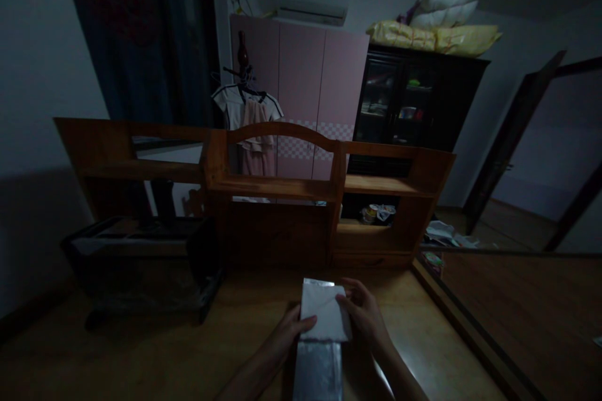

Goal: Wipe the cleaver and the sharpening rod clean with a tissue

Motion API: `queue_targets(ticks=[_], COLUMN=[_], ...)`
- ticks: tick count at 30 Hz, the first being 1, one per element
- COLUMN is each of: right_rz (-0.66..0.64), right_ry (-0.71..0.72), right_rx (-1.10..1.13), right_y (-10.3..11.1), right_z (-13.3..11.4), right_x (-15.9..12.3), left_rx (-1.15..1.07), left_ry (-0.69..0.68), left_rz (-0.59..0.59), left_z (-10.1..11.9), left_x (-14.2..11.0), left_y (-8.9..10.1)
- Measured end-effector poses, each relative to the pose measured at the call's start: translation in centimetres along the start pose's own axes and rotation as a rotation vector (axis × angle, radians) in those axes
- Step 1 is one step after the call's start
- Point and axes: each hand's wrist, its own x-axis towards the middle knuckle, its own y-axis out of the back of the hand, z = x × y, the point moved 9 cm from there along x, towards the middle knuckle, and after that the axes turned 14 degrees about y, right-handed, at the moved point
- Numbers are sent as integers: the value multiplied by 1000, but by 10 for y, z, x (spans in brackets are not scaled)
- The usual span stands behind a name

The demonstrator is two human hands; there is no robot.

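A flat white rectangular piece (325, 314), with a faint crease or line across it, is held between my two hands. Its exact kind is not clear in the dim light. My left hand (290, 331) grips its left edge, thumb on top. On the right side, my right hand (361, 308) is closed on the upper corner, with thumb over the face and fingers behind. A shiny silver edge (318, 282) sticks out past its far end. Directly below it in view is a long silvery-grey block-like thing (318, 373), cut off by the bottom of the picture.
Ahead stands a wooden shelf unit (277, 187), with a dark heater-like appliance (145, 263) at its left. A raised wooden edge (463, 326) runs along the right of the pale wood surface (254, 304). Farther back are a pink wardrobe (301, 69) and a black cabinet (451, 88).
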Motion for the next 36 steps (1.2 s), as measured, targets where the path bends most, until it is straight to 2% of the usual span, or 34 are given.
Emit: queue_targets(ticks=[8,17,23,29,36], right_rz=[0,61,74,33,-110], right_ry=[-68,99,108,66,54], right_rx=[-63,-213,-224,-165,-75], right_y=[7,7,8,2,-15], right_z=[17,-14,-14,-10,-14], right_x=[1,-1,0,0,1], left_rx=[-12,4,17,6,-74], left_ry=[-4,19,29,29,44], left_rz=[9,35,44,96,195], left_z=[-3,0,1,8,5], left_x=[3,-3,-3,-8,-7], left_y=[3,1,-1,-3,10])
